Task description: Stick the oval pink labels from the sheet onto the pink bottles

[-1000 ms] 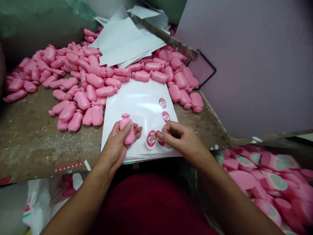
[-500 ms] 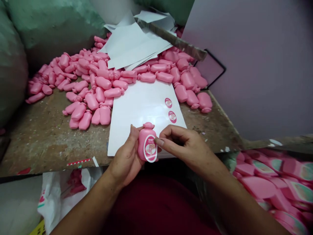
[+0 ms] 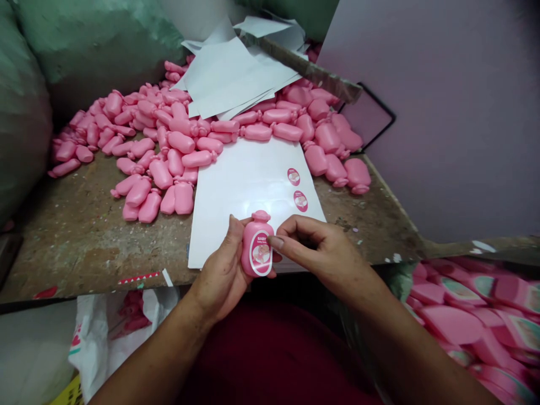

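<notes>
My left hand [image 3: 225,275] is wrapped round a small pink plastic bottle [image 3: 247,243], holding it upright with its front facing me. An oval sticker [image 3: 261,256] with a white border and the word BABY lies against the bottle's front. At the sticker's upper right edge, the thumb and forefinger of my right hand [image 3: 316,242] are pinched together; the other fingers are curled. Beneath the hands is a white sticker sheet [image 3: 236,185], with two oval stickers [image 3: 297,189] left near its right side.
Many pink bottles [image 3: 181,140] are heaped across the worn wooden table [image 3: 93,242]. Loose white papers [image 3: 236,73] lie on the heap under a wooden bar [image 3: 304,67]. Pink containers with labels [image 3: 472,320] fill the lower right, and a white plastic bag [image 3: 95,337] hangs lower left.
The sticker sits straighter and more centred on the bottle's front than before. Both hands keep nearly the same hold, and the whole view has shifted slightly.
</notes>
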`<state>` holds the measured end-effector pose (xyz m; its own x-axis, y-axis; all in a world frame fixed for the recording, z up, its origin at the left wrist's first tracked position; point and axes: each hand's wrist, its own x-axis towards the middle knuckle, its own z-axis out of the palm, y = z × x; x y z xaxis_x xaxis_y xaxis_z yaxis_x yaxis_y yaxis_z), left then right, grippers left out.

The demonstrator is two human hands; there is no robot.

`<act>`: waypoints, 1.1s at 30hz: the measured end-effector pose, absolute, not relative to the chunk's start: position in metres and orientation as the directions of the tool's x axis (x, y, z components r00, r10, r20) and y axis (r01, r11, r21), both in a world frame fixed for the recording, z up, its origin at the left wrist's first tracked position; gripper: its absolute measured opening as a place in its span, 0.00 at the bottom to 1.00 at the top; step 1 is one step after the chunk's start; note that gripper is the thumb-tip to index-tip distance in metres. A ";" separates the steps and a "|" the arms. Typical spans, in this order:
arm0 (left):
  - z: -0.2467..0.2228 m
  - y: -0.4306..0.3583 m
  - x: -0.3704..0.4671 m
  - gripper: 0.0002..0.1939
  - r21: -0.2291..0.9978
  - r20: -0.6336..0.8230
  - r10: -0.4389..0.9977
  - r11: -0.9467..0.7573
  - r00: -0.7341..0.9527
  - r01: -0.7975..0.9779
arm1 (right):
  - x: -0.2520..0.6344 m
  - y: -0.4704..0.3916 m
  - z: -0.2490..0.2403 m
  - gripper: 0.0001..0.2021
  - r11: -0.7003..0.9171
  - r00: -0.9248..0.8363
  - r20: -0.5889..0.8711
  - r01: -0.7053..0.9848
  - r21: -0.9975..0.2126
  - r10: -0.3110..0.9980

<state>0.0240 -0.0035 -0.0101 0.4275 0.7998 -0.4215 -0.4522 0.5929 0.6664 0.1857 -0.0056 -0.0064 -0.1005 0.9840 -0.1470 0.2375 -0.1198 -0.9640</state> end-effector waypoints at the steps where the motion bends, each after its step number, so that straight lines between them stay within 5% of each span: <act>1: -0.011 -0.004 0.024 0.25 0.665 -0.423 0.800 0.593 0.426 -0.454 | 0.186 -0.005 -0.006 0.11 -0.118 -0.104 -0.146 0.237 -0.964 0.984; 13: -0.015 -0.002 0.026 0.17 0.511 -0.491 0.722 0.692 0.488 -0.509 | 0.187 -0.005 -0.005 0.10 -0.101 -0.164 -0.129 0.168 -0.981 0.978; 33: -0.010 -0.004 0.026 0.20 0.593 -0.463 0.772 0.635 0.435 -0.495 | 0.187 -0.005 -0.010 0.12 -0.105 -0.109 -0.135 0.243 -0.964 0.985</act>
<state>0.0263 -0.0036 -0.0097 0.4354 0.7718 -0.4633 -0.4947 0.6352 0.5932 0.1870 -0.0051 -0.0104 -0.1094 0.9848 -0.1346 0.2430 -0.1048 -0.9643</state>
